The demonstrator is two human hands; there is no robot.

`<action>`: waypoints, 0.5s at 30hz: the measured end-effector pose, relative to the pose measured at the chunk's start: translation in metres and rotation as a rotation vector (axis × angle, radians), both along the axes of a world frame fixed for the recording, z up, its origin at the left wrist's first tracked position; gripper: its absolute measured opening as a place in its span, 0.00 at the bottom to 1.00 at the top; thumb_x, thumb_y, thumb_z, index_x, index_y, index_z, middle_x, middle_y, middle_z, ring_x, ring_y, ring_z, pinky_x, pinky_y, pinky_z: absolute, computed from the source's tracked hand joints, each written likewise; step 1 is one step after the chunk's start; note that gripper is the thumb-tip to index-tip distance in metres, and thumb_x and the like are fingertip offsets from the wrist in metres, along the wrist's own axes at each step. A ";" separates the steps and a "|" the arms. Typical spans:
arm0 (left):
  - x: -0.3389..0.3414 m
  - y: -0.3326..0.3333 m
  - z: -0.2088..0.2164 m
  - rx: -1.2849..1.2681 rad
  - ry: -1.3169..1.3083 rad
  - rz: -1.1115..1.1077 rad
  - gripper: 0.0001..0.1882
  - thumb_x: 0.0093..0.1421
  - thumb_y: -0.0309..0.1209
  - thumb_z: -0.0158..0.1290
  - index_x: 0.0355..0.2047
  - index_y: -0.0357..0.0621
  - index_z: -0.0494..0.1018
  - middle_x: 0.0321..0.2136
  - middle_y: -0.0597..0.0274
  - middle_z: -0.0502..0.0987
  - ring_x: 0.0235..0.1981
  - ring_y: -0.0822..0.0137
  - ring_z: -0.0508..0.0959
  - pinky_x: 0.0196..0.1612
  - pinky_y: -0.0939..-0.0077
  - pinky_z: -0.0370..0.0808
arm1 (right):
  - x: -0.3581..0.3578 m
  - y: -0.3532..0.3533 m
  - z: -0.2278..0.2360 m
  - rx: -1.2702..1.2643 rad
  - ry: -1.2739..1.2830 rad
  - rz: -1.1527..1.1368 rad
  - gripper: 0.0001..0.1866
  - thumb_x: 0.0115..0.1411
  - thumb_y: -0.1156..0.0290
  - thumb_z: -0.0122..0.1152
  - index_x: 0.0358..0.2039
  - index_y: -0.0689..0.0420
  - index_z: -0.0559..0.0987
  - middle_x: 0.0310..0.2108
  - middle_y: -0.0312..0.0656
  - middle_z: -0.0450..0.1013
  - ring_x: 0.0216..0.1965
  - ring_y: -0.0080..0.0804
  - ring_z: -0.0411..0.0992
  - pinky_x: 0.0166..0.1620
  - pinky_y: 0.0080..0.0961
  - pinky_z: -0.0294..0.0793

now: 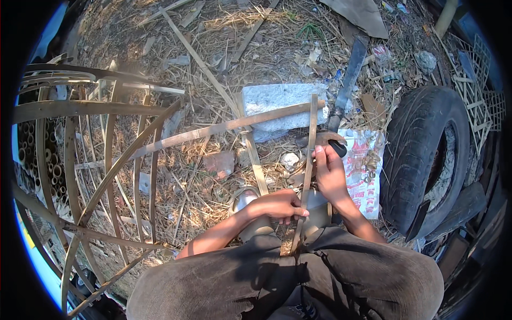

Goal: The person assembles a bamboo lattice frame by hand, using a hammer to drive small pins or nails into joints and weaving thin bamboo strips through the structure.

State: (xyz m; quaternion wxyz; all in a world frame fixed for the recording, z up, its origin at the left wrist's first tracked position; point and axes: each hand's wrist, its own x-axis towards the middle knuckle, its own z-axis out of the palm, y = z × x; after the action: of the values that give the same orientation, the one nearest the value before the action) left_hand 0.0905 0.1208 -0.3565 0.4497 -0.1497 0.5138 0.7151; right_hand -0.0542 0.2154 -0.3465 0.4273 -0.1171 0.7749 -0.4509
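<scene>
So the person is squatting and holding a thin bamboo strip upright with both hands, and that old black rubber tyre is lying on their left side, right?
Not quite. The head view shows the old black rubber tyre lying on the person's right side, not the left. The rest holds: the left hand and the right hand both grip the thin bamboo strip, which stands roughly upright between them.

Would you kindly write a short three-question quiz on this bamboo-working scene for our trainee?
1. True or false: the left hand grips the bamboo strip.
2. What lies right of the right hand? A) tyre B) bucket C) ladder
3. Fill in: the long slat rests across a grey ____.

Key: 1 true; 2 A, the tyre; 3 stone block.
</scene>
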 end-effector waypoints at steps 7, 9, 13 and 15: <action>-0.017 -0.062 0.088 -1.243 0.494 0.414 0.22 0.63 0.47 0.57 0.35 0.37 0.77 0.31 0.52 0.76 0.36 0.47 0.77 0.44 0.53 0.71 | 0.000 0.010 -0.020 -0.008 0.010 -0.015 0.18 0.74 0.61 0.47 0.33 0.62 0.73 0.21 0.39 0.68 0.25 0.25 0.65 0.30 0.29 0.66; -0.016 -0.101 0.088 -1.632 0.597 0.507 0.21 0.65 0.47 0.55 0.37 0.38 0.77 0.33 0.50 0.75 0.40 0.48 0.75 0.47 0.55 0.70 | 0.002 0.007 -0.017 -0.026 0.040 -0.018 0.19 0.74 0.60 0.46 0.34 0.63 0.74 0.23 0.44 0.70 0.26 0.29 0.67 0.32 0.31 0.68; -0.001 -0.156 0.062 -1.871 0.462 0.457 0.23 0.68 0.50 0.50 0.33 0.40 0.79 0.30 0.49 0.79 0.36 0.48 0.79 0.41 0.57 0.73 | 0.010 -0.001 -0.007 -0.002 0.130 0.082 0.15 0.72 0.63 0.49 0.35 0.63 0.73 0.27 0.48 0.70 0.28 0.38 0.69 0.35 0.36 0.69; -0.003 -0.160 0.056 -1.741 0.032 0.233 0.27 0.68 0.52 0.47 0.26 0.43 0.81 0.22 0.47 0.79 0.27 0.44 0.80 0.33 0.54 0.74 | 0.011 0.000 -0.006 -0.009 0.195 0.109 0.13 0.71 0.64 0.50 0.35 0.62 0.73 0.28 0.49 0.69 0.29 0.41 0.68 0.35 0.38 0.68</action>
State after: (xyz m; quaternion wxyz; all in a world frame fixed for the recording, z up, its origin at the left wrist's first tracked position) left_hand 0.0879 -0.0392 -0.3001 0.0929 -0.4810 0.8645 0.1125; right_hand -0.0433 0.2149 -0.3521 0.3733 -0.2041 0.8032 -0.4170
